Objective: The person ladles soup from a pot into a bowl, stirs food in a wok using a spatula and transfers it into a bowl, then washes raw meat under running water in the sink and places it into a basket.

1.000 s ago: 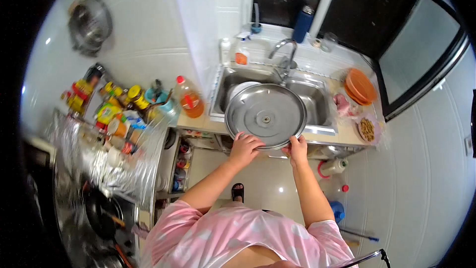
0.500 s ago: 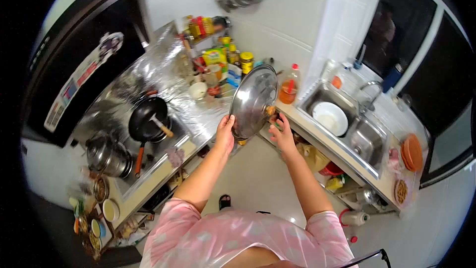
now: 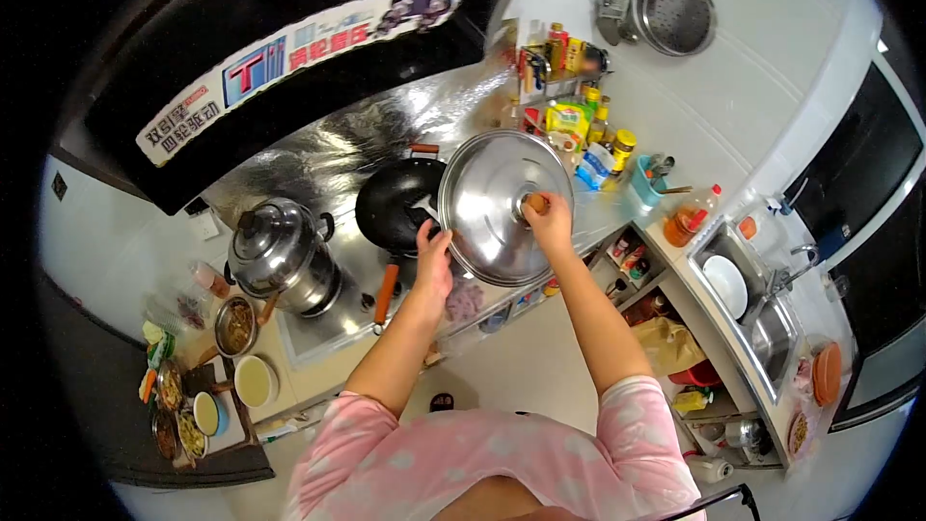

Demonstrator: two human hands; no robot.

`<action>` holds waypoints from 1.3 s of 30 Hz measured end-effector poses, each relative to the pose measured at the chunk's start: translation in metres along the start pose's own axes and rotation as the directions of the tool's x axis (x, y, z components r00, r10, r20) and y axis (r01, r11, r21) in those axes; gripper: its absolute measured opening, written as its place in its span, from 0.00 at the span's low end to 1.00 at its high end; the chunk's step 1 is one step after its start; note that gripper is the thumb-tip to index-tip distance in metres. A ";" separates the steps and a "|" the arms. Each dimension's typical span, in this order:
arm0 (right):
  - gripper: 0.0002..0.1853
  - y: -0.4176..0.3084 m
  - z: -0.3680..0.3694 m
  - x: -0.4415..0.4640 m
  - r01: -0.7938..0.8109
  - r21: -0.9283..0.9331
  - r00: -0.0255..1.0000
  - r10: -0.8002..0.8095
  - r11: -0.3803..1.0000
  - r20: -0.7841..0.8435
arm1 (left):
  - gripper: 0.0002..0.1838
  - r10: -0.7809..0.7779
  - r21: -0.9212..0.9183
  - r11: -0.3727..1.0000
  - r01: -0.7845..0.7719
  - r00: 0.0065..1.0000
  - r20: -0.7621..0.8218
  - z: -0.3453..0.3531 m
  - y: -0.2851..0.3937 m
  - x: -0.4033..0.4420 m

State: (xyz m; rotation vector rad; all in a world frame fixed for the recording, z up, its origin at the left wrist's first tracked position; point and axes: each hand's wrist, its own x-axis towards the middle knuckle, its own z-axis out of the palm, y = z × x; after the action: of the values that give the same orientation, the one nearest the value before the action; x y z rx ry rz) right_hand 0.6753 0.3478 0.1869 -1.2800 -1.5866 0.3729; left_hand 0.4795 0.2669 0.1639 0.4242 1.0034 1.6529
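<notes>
A round, shiny metal pot lid (image 3: 487, 217) is held in front of me, its top facing up toward me and partly covering the wok's right side. My right hand (image 3: 550, 224) is closed around the brown knob at its centre. At the lid's lower left rim is my left hand (image 3: 434, 265), with thumb and fingers at the edge. The black wok (image 3: 386, 217) stands on the stove beside it, holding a spatula (image 3: 422, 206) whose handle is hidden. Left of the wok stands a lidded steel steamer pot (image 3: 280, 256).
Seasoning bottles and packets (image 3: 579, 125) crowd the back corner. An orange-liquid bottle (image 3: 690, 217) stands near the sink (image 3: 772, 342), which holds a white bowl (image 3: 725, 285). Several bowls and dishes of food (image 3: 256, 381) sit at the left. A black range hood (image 3: 289, 68) overhangs the stove.
The view has swung left toward the stove. The lid has turned from tilted to facing me and is now near the wok. My right hand has closed on its knob.
</notes>
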 end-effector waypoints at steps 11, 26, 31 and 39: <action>0.24 -0.056 0.227 0.050 -0.069 -0.173 0.944 0.121 0.983 0.308 | 0.29 0.059 0.153 0.988 -0.022 0.968 -0.243 -0.147 0.054 0.106; 0.16 -0.018 0.328 0.042 -0.006 -0.134 0.954 0.045 0.991 0.295 | 0.23 0.052 0.158 0.987 -0.029 0.988 -0.147 -0.153 0.050 0.134; 0.16 -0.036 0.272 0.039 -0.073 -0.010 0.957 0.073 0.997 0.279 | 0.22 0.096 0.180 0.980 -0.090 0.995 -0.029 -0.120 0.039 0.127; 0.13 -0.021 0.051 -0.026 -0.468 0.228 0.860 0.381 0.854 0.340 | 0.12 -0.077 0.175 0.984 0.012 0.927 0.368 0.006 -0.021 0.070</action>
State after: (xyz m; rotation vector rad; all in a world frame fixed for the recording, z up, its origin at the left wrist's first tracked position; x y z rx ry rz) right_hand 0.6193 0.3345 0.1680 -1.3744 -1.3867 1.0878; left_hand 0.4742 0.3341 0.1358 0.7937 0.8594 1.3802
